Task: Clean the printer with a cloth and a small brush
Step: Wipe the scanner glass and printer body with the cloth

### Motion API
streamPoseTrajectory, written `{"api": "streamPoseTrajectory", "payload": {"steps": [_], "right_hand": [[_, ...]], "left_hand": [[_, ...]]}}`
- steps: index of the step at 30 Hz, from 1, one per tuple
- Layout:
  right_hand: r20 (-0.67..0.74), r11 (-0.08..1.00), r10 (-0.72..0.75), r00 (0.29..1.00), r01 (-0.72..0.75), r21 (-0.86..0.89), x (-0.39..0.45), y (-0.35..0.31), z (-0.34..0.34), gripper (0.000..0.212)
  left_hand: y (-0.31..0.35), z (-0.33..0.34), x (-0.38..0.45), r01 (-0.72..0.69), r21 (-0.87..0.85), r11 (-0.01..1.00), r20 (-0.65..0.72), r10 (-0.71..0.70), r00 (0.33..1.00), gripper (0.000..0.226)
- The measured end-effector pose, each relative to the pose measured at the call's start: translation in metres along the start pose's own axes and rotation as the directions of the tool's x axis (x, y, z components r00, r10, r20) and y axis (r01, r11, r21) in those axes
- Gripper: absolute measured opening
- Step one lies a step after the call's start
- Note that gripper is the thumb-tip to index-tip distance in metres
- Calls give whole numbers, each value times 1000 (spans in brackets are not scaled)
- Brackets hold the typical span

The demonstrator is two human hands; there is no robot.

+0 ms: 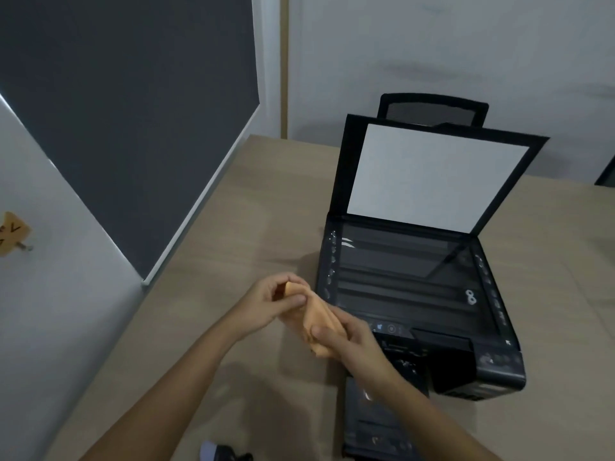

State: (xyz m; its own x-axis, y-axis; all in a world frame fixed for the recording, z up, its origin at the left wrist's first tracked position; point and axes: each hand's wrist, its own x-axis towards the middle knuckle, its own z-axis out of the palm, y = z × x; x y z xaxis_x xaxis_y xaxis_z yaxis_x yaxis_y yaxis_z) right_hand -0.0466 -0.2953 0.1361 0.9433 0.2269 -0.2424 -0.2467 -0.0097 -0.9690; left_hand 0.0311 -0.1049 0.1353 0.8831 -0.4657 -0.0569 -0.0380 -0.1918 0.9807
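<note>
A black printer [416,294] sits on the tan table with its scanner lid [432,174] raised, showing the white pad and the glass below. Its paper output tray [372,427] is pulled out toward me. Both of my hands hold an orange cloth [316,321] just left of the printer's front corner. My left hand [273,301] pinches the cloth's upper end. My right hand [346,341] grips its lower part. No brush shows in this view.
The tan table [233,227] runs along a grey partition with a dark board [126,111] on the left. A black chair back [432,109] stands behind the printer. A shoe [219,454] shows at the bottom edge. A yellow tag [13,232] hangs on the partition.
</note>
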Motion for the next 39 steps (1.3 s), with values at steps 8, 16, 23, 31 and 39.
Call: {"api": "streamPoseTrajectory", "payload": {"steps": [8,16,23,31,39], "right_hand": [[-383,820,-295,875,26,-571,61,-84,-85,20],[-127,128,-73,989,-117,-985,185,-53,-86,60],[-93,180,-174,980,-61,-982,212,-7,-62,68],[9,148,-179,984,37,-988,181,8,-64,69],[-76,204,-133,988,-48,-978,200,1,-61,69]], "left_hand": [[-33,34,22,193,-11,981,-231,-190,954,57],[-38,58,23,146,14,989,-109,-144,984,84],[-28,52,26,77,77,994,-152,-64,986,83],[-37,53,29,96,64,993,-179,-83,980,84],[-38,56,26,126,83,989,-166,-111,980,85]]}}
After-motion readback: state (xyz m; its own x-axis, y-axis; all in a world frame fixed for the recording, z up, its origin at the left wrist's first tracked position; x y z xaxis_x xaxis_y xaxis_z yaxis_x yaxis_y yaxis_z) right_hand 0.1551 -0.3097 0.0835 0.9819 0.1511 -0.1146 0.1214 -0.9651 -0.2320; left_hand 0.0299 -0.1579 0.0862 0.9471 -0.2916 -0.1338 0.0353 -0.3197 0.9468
